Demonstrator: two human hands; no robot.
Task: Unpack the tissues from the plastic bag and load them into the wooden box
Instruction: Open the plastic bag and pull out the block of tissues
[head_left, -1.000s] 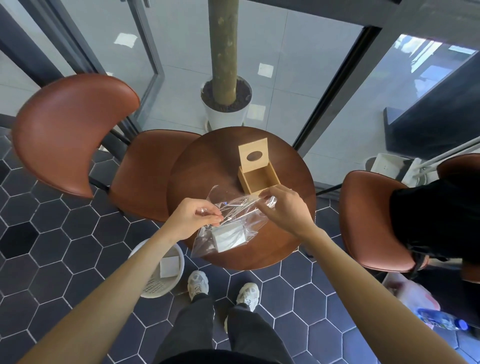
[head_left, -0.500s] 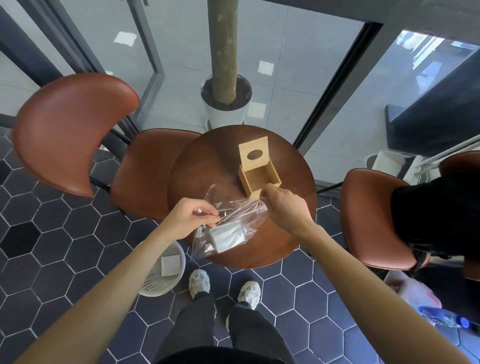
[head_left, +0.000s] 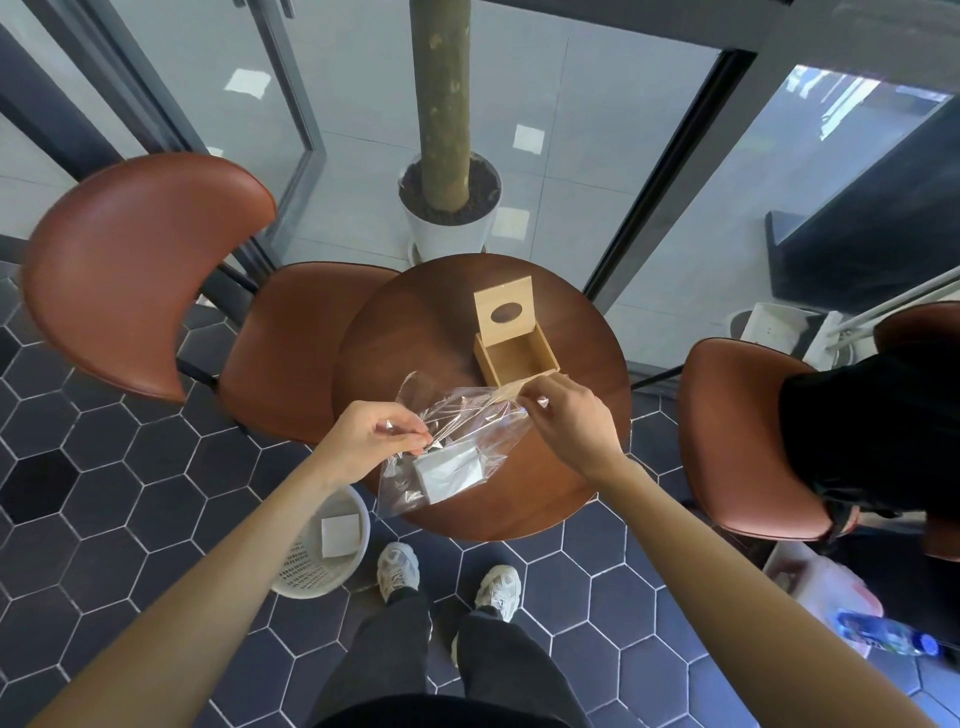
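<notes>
Head view: clear crinkled plastic bag (head_left: 457, 431) pinched by left hand (head_left: 371, 441) and right hand (head_left: 566, 415). Mouth pulled wider than before. White tissue stack (head_left: 449, 470) inside, nearly reachable.

2 hands (head_left: 374, 441), 1 plastic bag (head_left: 457, 415), 1 wooden box (head_left: 514, 348), 2 chairs (head_left: 156, 270)

Round dark-wood table (head_left: 415, 332) at centre. Brown chair (head_left: 156, 270) at 9 o'clock, second brown chair (head_left: 737, 441) at 3 o'clock. White planter (head_left: 451, 228) with tree trunk at 12 o'clock. White basket (head_left: 317, 561) on hexagon-tiled floor at 7 o'clock, white square packet inside. Blue-capped bottle (head_left: 888, 636) at 4 o'clock. White sneakers (head_left: 397, 569) at 6 o'clock.
</notes>
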